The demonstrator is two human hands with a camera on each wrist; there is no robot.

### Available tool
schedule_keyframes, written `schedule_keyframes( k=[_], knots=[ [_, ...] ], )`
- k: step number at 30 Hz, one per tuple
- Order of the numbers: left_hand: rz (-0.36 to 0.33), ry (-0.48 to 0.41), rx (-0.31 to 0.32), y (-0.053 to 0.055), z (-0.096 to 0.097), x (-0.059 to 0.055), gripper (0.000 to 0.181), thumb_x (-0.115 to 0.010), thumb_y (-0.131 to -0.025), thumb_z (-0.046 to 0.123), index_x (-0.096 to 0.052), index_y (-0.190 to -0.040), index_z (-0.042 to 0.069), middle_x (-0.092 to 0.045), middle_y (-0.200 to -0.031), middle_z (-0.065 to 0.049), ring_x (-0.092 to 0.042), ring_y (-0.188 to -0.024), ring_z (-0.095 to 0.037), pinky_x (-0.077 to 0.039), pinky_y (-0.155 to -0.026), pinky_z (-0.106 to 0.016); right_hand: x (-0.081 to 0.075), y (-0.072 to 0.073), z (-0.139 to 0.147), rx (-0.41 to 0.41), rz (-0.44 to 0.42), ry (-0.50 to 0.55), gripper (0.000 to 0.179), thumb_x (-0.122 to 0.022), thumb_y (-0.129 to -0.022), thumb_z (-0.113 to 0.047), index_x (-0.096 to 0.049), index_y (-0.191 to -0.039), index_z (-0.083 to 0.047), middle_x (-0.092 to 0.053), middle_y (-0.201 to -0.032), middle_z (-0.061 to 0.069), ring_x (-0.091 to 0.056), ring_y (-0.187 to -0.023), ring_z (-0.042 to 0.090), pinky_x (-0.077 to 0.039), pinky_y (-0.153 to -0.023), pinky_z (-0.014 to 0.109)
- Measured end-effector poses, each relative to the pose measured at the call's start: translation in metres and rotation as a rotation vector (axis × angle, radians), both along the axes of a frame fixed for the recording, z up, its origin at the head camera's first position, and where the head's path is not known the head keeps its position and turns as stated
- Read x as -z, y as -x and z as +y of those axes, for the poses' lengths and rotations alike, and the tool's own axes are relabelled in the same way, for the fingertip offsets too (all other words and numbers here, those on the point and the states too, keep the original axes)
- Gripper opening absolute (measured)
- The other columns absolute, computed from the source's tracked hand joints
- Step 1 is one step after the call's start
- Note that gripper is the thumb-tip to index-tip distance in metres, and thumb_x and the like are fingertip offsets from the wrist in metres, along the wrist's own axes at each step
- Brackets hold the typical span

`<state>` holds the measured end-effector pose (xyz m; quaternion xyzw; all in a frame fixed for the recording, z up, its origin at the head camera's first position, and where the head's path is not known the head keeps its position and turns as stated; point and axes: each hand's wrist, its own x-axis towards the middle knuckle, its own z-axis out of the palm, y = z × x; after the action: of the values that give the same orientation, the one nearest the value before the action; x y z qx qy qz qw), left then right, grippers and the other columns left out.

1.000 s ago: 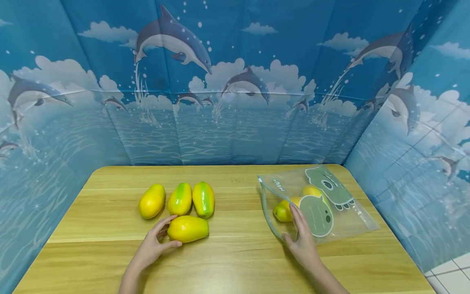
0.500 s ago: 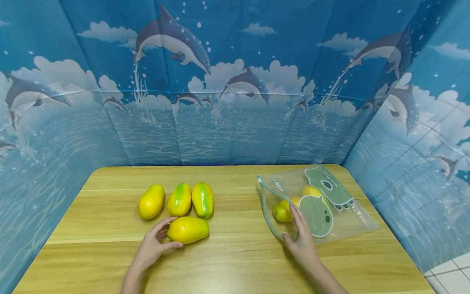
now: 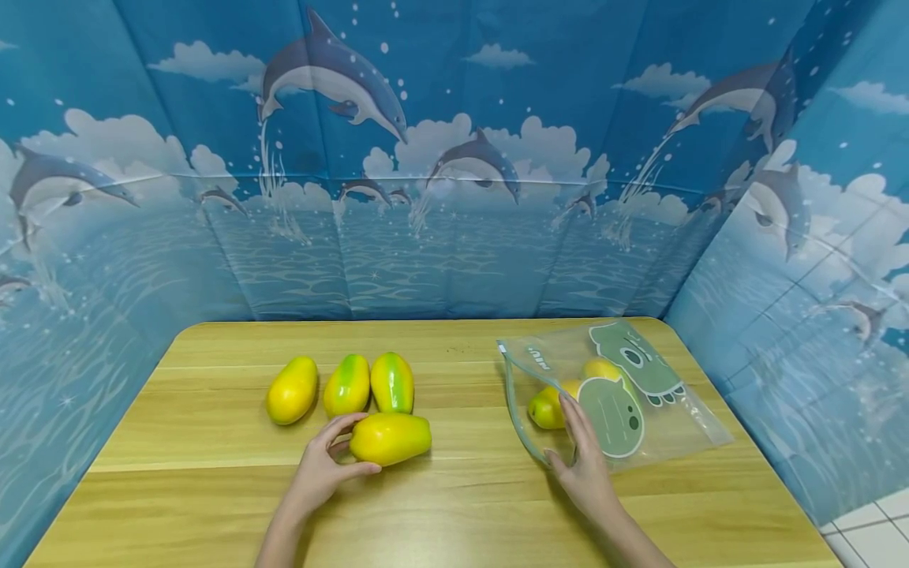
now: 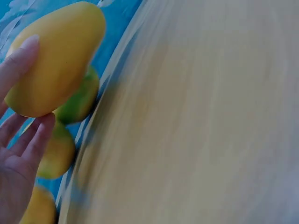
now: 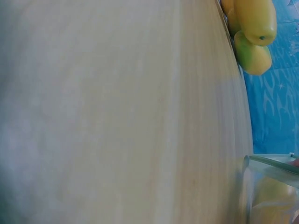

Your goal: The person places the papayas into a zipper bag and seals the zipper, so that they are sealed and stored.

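Observation:
My left hand point(image 3: 321, 465) grips a yellow papaya point(image 3: 392, 439) with a greenish tip, thumb on the near side and fingers on the far side. In the left wrist view this papaya point(image 4: 60, 58) seems raised off the table. Behind it lie a yellow fruit point(image 3: 293, 390) and two green-streaked papayas, one at left point(image 3: 348, 385) and one at right point(image 3: 393, 383). My right hand point(image 3: 588, 473) holds the near edge of a clear zip bag point(image 3: 682, 438) at its mouth. Yellow fruit point(image 3: 547, 408) shows through the bag; the right fingertips are partly hidden in the right wrist view.
The wooden table point(image 3: 454, 513) has rounded back corners. A blue dolphin-print curtain point(image 3: 454, 260) hangs behind it and at both sides. White floor tiles point(image 3: 873, 536) show at lower right. Green cartoon prints point(image 3: 612, 418) cover part of the bag.
My left hand has moved right and slightly away from me with the papaya, which now overlaps the right green-streaked one in the head view. The right hand and bag have stayed put.

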<state>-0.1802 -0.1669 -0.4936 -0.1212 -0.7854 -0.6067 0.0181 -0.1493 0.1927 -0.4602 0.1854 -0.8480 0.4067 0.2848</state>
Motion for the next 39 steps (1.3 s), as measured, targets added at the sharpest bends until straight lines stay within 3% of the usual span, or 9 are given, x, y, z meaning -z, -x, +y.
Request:
schedule_keyframes(
  k=[4,8,10,15,17,21,27,30,39],
  knots=[
    [-0.008,-0.016,0.008,-0.001,0.014,-0.003,0.067,-0.084,-0.06,0.01,-0.056,-0.12,0.007,-0.052,-0.124,-0.01,-0.047,-0.11,-0.016,-0.048,-0.09,-0.028,0.0,0.0,0.0,0.012,0.0,-0.007,0.086,-0.066,-0.05,0.032,-0.035,-0.129,0.018,-0.034,-0.131,0.037,-0.023,-0.129,0.002,-0.027,-0.099,0.01],
    [-0.023,-0.044,0.009,-0.003,0.03,-0.014,0.065,-0.084,-0.06,0.006,-0.056,-0.119,0.008,-0.053,-0.122,-0.009,-0.047,-0.11,-0.021,-0.048,-0.09,-0.031,0.0,0.0,0.0,0.014,-0.002,-0.007,0.086,-0.066,-0.05,0.032,-0.035,-0.129,0.018,-0.034,-0.131,0.036,-0.024,-0.129,0.004,-0.027,-0.099,0.011],
    [-0.028,-0.05,0.014,-0.004,0.037,-0.02,0.065,-0.083,-0.061,0.005,-0.056,-0.119,0.006,-0.054,-0.12,-0.008,-0.047,-0.109,-0.024,-0.048,-0.09,-0.031,0.009,0.003,0.004,0.015,-0.008,-0.006,0.09,-0.067,-0.05,0.031,-0.034,-0.132,0.014,-0.033,-0.134,0.033,-0.024,-0.13,0.003,-0.027,-0.099,0.011],
    [-0.009,-0.084,0.018,0.004,0.051,-0.008,0.065,-0.084,-0.06,0.008,-0.057,-0.119,0.009,-0.055,-0.12,-0.005,-0.048,-0.11,-0.024,-0.048,-0.089,-0.029,0.031,0.011,0.015,0.009,-0.017,-0.006,0.098,-0.068,-0.05,0.03,-0.032,-0.137,0.006,-0.031,-0.14,0.026,-0.021,-0.131,0.001,-0.025,-0.1,0.011],
    [0.003,-0.09,0.021,0.007,0.058,-0.001,0.065,-0.085,-0.06,0.011,-0.058,-0.119,0.013,-0.055,-0.121,-0.003,-0.048,-0.111,-0.021,-0.048,-0.089,-0.027,0.031,0.012,0.015,0.003,-0.008,-0.001,0.097,-0.069,-0.05,0.03,-0.032,-0.137,0.007,-0.031,-0.139,0.026,-0.021,-0.131,0.002,-0.025,-0.1,0.011],
    [0.028,-0.08,0.03,0.008,0.074,-0.004,0.065,-0.084,-0.06,0.011,-0.057,-0.119,0.012,-0.053,-0.124,-0.007,-0.049,-0.112,-0.022,-0.048,-0.09,-0.031,0.031,0.012,0.014,-0.012,-0.001,0.005,0.095,-0.069,-0.051,0.028,-0.032,-0.136,0.009,-0.031,-0.138,0.028,-0.022,-0.131,0.004,-0.025,-0.1,0.011],
    [0.046,-0.061,0.055,0.005,0.099,-0.027,0.061,-0.081,-0.064,0.006,-0.055,-0.12,0.004,-0.052,-0.122,-0.014,-0.049,-0.11,-0.028,-0.048,-0.09,-0.039,0.031,0.011,0.015,-0.014,-0.04,0.01,0.095,-0.068,-0.053,0.028,-0.03,-0.138,0.006,-0.029,-0.138,0.029,-0.02,-0.132,0.001,-0.024,-0.101,0.009],
    [0.052,-0.038,0.067,0.006,0.109,-0.033,0.059,-0.08,-0.067,0.006,-0.055,-0.12,0.002,-0.052,-0.121,-0.013,-0.049,-0.109,-0.028,-0.047,-0.09,-0.041,0.032,0.011,0.015,-0.004,-0.054,0.01,0.095,-0.068,-0.054,0.027,-0.031,-0.138,0.005,-0.029,-0.139,0.028,-0.02,-0.132,0.0,-0.024,-0.101,0.01],
    [0.073,-0.032,0.086,0.018,0.133,-0.028,0.058,-0.079,-0.068,0.007,-0.054,-0.12,0.001,-0.053,-0.118,-0.014,-0.049,-0.104,-0.027,-0.049,-0.088,-0.041,0.032,0.012,0.015,0.007,-0.04,0.001,0.096,-0.069,-0.052,0.027,-0.031,-0.138,0.005,-0.03,-0.14,0.025,-0.021,-0.131,-0.001,-0.025,-0.1,0.01]
  ],
)
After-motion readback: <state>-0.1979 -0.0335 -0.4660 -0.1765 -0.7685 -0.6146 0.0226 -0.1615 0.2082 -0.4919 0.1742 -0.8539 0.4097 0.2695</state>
